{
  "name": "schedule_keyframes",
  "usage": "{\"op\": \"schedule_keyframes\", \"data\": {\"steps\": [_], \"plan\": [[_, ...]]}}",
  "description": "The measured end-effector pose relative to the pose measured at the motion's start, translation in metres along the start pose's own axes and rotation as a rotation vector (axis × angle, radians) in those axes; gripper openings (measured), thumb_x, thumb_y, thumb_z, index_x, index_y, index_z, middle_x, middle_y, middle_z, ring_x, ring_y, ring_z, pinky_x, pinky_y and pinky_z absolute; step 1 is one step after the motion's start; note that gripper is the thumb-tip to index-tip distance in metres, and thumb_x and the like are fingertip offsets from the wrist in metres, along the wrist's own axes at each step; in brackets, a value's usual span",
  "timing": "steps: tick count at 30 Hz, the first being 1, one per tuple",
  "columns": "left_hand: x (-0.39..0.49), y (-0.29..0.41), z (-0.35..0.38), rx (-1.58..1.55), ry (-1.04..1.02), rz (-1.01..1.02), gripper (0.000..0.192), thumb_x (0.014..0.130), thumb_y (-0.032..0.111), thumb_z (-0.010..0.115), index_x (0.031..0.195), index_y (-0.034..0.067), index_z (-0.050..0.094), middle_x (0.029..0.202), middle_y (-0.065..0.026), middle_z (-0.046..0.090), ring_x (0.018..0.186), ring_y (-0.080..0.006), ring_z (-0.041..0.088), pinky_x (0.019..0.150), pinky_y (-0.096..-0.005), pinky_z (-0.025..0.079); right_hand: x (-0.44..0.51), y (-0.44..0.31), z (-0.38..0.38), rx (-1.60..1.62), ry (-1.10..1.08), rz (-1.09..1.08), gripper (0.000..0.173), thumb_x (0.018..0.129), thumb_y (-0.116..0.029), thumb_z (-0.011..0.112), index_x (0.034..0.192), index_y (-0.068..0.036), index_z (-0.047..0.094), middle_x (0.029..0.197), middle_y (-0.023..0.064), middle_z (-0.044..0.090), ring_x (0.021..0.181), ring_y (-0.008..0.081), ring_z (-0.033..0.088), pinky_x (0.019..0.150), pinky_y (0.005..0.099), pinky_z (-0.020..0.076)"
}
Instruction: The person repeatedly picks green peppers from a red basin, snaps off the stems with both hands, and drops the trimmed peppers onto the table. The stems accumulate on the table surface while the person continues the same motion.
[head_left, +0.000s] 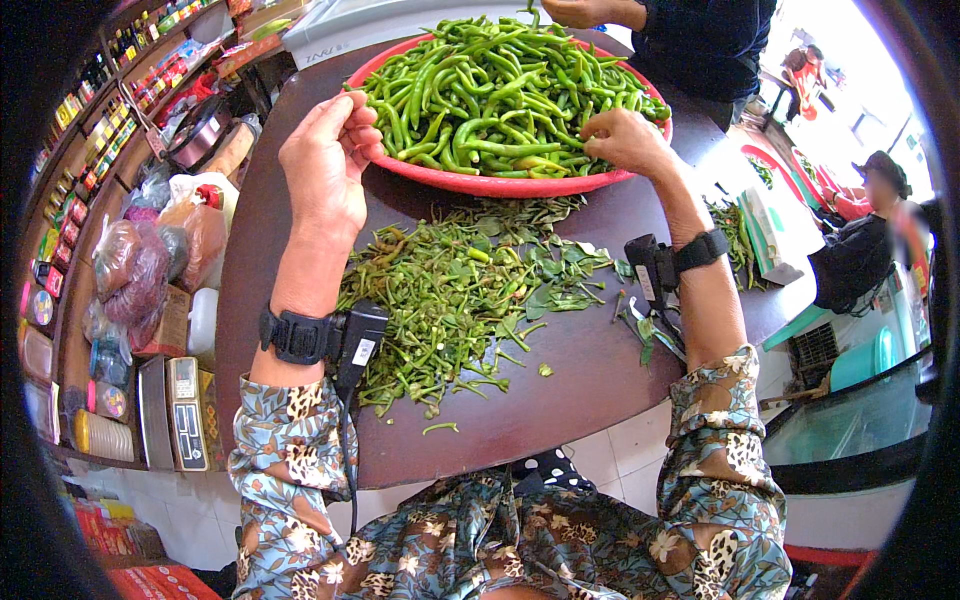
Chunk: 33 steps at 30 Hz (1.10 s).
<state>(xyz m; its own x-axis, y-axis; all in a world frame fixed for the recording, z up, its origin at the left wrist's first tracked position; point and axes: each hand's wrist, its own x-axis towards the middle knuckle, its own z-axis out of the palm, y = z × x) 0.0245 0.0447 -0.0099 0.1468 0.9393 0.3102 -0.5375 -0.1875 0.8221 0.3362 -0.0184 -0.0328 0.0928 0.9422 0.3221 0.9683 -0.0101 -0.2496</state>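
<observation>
A wide red basin (480, 184) heaped with green chili peppers (495, 97) stands towards the far side of the dark table. My left hand (337, 142) is at the basin's left rim, palm turned inward and fingers curled; whether anything is between them I cannot tell. At the right rim my right hand (622, 142) reaches over the peppers, fingertips bent down among them; its grip is not clear. Nearer me lies a loose pile of green stems and trimmings (442, 300), with dark leaves (559, 277) at its right.
Across the table (555, 412), another person's hand (581, 11) holds a pepper above the basin. More peppers (735, 232) lie by a white and green box (769, 225) at right. Shelves and filled plastic bags (135, 262) stand left; a seated person (855, 255) is at far right.
</observation>
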Motion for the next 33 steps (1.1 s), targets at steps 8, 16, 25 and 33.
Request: {"op": "schedule_keyframes", "data": {"steps": [8,16,25,33], "plan": [[-0.002,0.0,0.003,0.021,-0.003,-0.017,0.012,0.082,0.012,0.053,0.084,0.002,0.059,0.067,-0.0038,0.059,0.053,-0.0101,0.054,0.048,-0.0219,0.045,0.005,-0.001,0.009,0.15,-0.022,-0.021,0.022,0.067,-0.02,0.059,0.077,-0.002,0.065,0.062,0.0109,0.059,0.061,0.0191,0.058,0.061,0.03,0.0458],[-0.003,0.001,0.003,0.021,-0.036,-0.006,0.012,0.082,0.012,0.054,0.085,0.002,0.06,0.067,-0.0034,0.059,0.053,-0.0095,0.054,0.048,-0.0213,0.045,0.008,0.016,-0.007,0.155,0.177,0.075,0.025,0.071,-0.028,0.056,0.08,-0.007,0.067,0.071,0.0154,0.062,0.069,0.0278,0.061,0.067,0.0357,0.0471],[-0.004,0.0,0.005,0.04,-0.047,-0.007,0.012,0.082,0.012,0.054,0.084,0.002,0.06,0.067,-0.003,0.059,0.053,-0.0092,0.054,0.048,-0.0208,0.044,0.005,0.003,-0.013,-0.155,0.209,0.028,0.026,0.066,-0.025,0.056,0.088,-0.015,0.067,0.086,0.0136,0.063,0.082,0.0279,0.06,0.074,0.0367,0.0475],[-0.008,-0.003,0.008,0.067,-0.037,-0.019,0.012,0.082,0.011,0.054,0.084,0.002,0.061,0.067,-0.0032,0.059,0.053,-0.0091,0.054,0.048,-0.0207,0.044,0.002,-0.029,-0.006,-0.108,-0.253,-0.083,0.051,0.06,-0.031,0.065,0.108,-0.013,0.059,0.091,0.0153,0.062,0.088,0.0292,0.059,0.078,0.0374,0.0458]]}}
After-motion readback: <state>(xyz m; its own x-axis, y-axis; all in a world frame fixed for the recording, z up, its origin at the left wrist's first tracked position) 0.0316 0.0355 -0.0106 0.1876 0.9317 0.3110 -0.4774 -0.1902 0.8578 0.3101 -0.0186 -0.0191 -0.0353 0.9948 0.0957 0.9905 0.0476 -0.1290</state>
